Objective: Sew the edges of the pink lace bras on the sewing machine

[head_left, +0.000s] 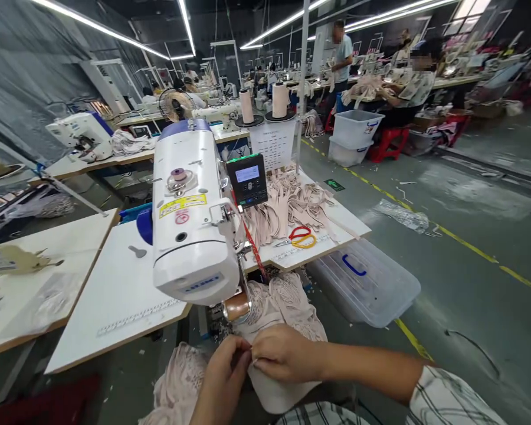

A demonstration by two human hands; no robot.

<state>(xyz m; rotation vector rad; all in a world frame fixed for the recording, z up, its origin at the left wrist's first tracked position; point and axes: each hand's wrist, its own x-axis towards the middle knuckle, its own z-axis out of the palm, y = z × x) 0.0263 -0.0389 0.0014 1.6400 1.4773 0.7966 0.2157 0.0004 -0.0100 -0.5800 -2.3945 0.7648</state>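
My left hand [227,369] and my right hand [287,352] meet fingertip to fingertip in front of the sewing machine, low over my lap. Both are closed, pinching the edge of a beige fabric piece [277,392] that hangs below my right hand. Just beyond them, more beige fabric [292,301] drapes down beneath the arm of the white sewing machine [190,218]. Another gathered heap of beige fabric [177,383] lies to the left of my left hand. The exact bit of cloth between my fingertips is mostly hidden.
Red-and-yellow-handled scissors [303,237] lie on the white table [336,227] beside a pile of beige strips [287,206]. A control panel [248,180] stands right of the machine. A lidded plastic box [367,283] sits on the floor. Other people work at machines farther back.
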